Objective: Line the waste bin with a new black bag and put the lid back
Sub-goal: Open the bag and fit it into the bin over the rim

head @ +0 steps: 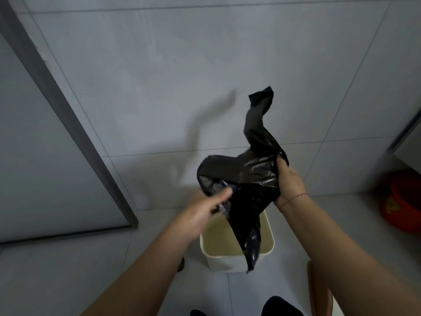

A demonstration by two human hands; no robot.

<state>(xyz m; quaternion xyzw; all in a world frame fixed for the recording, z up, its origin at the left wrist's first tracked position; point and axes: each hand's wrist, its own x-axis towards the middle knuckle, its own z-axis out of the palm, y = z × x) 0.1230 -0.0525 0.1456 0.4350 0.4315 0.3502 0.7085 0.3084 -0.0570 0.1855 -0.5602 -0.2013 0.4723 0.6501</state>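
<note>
Nearest, a brown object [319,290] leans at the lower right, too cropped to identify. Beyond it the cream waste bin [230,262] stands open and unlined on the grey tiled floor [68,270]. Above its mouth both hands hold the black bag [246,176] in the air: the left hand [205,215] pinches its near edge, the right hand [289,185] is closed on its far side, and a loose tail hangs across the bin's opening. Farther right sits a red basin [401,201]; the tiled wall [159,76] lies behind.
</note>
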